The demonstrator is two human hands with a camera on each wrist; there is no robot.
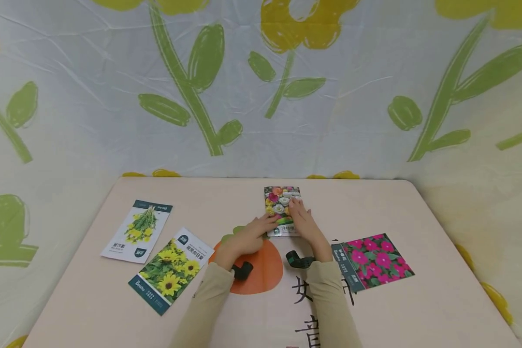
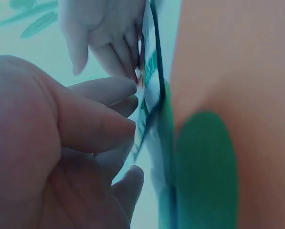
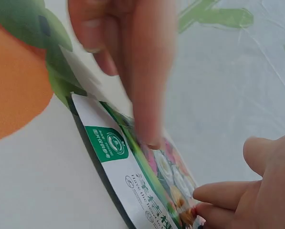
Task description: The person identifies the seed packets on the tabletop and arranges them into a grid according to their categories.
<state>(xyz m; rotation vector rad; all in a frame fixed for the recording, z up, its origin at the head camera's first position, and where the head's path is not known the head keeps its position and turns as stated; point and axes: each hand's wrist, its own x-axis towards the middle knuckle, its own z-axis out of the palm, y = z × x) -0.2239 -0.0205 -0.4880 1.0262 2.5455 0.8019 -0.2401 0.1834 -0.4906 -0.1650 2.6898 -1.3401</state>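
Observation:
A seed packet with multicoloured flowers (image 1: 279, 195) lies flat near the far edge of the table. My left hand (image 1: 249, 237) reaches it from the left, fingertips touching its lower left part. On its right side rest the extended fingers of my right hand (image 1: 304, 222). In the right wrist view, the packet's white and green lower end (image 3: 125, 176) shows, with my left index finger (image 3: 147, 105) pointing down onto it. The left wrist view catches the packet edge-on (image 2: 152, 71), beside the left fingers. Neither hand curls round the packet.
At the left lie a yellow-flower packet (image 1: 141, 227) and a sunflower packet (image 1: 174, 268). A pink-flower packet (image 1: 380, 261) is at the right. The pale tablecloth (image 1: 82, 299) carries a printed orange shape (image 1: 265, 270) and black characters. Behind hangs a flower-patterned curtain (image 1: 352, 130).

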